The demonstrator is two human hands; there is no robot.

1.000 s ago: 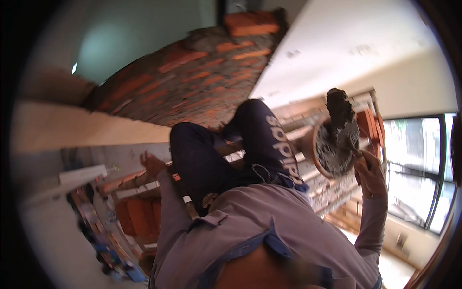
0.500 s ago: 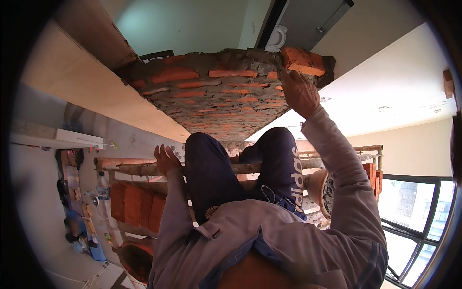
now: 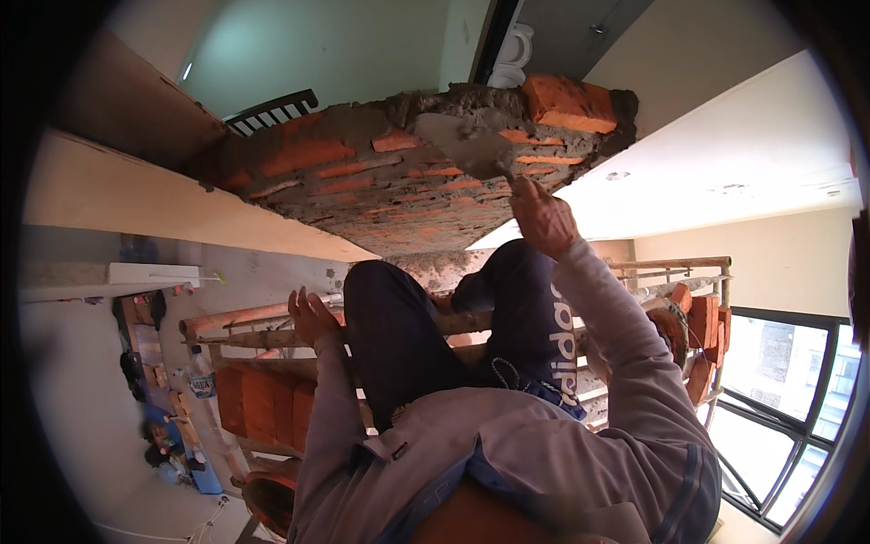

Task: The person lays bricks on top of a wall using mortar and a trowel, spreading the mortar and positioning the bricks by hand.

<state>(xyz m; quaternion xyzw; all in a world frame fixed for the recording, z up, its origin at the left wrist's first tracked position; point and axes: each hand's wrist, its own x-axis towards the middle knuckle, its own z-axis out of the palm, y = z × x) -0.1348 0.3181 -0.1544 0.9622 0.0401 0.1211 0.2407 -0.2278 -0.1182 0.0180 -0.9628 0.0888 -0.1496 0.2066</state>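
My right hand [image 3: 546,220] is closed around the handle of a trowel [image 3: 464,145]. The grey blade lies near the top of the brick wall [image 3: 362,207], at or against its near face, and points to the far left. Wet mortar [image 3: 399,111] covers much of the wall's top edge. To the right of the blade, a single orange brick [image 3: 573,104] sits on the top course, with mortar at its right end. Beside my left knee, my left hand [image 3: 313,315] has its fingers apart and holds nothing.
Scaffold poles [image 3: 254,317] run beneath me. Bricks [image 3: 265,404] are stacked at the left by a water bottle [image 3: 201,374] and a round bucket [image 3: 270,503]. A mortar bucket [image 3: 669,328], partly behind my right arm, and more bricks [image 3: 702,319] stand at the right.
My right hand has moved from beside the upper brick down toward me and slightly left. The trowel blade now shows plainly by the wall. My left hand stays by my knee; the view has shifted slightly.
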